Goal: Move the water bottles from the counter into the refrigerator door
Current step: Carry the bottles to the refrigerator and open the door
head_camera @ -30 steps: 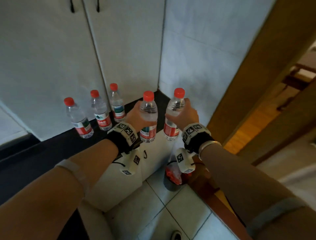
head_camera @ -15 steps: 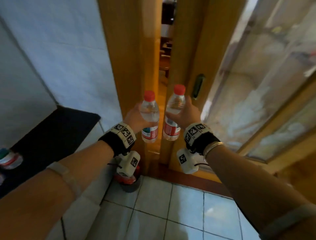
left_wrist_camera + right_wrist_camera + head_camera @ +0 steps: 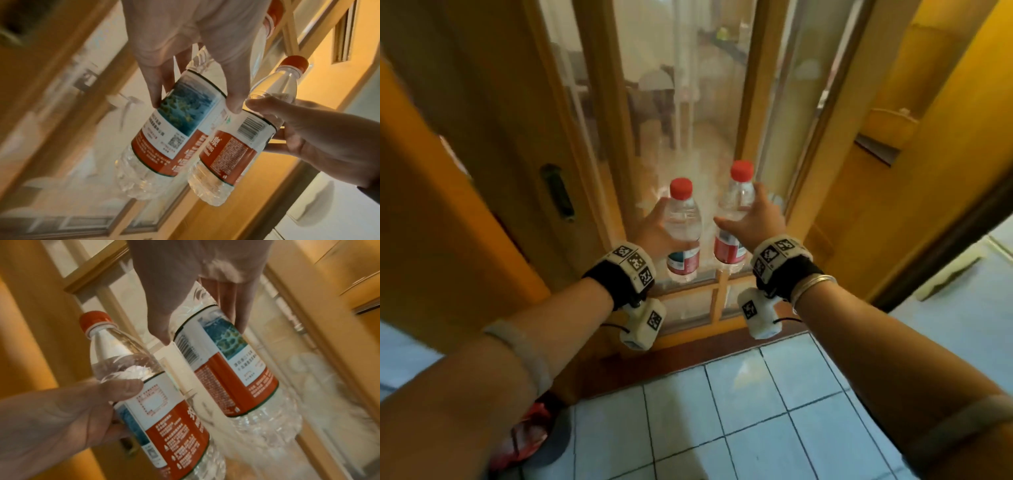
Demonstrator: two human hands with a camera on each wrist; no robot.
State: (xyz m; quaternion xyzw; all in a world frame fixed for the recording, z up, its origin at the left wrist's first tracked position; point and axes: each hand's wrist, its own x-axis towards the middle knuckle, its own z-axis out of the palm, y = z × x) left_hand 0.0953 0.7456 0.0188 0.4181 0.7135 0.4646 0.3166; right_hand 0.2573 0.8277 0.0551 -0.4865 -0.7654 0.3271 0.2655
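Note:
I carry two clear water bottles with red caps and red-and-white labels, held upright in the air at chest height. My left hand (image 3: 654, 229) grips the left bottle (image 3: 684, 226) around its middle; the same bottle (image 3: 176, 128) fills the left wrist view. My right hand (image 3: 750, 219) grips the right bottle (image 3: 732, 219) at its shoulder, and that bottle (image 3: 230, 368) shows in the right wrist view. The two bottles are side by side, nearly touching. No counter or refrigerator is in view.
A wooden sliding door with glass panes (image 3: 688, 102) stands straight ahead, with a dark recessed handle (image 3: 558, 192) on the left leaf. Pale blue floor tiles (image 3: 722, 411) lie below. A red bag or bin (image 3: 530, 435) sits at the lower left.
The view has swung to the right, from the counter with three more bottles, past the door gap, to the glass door. Both hands still hold their bottles.

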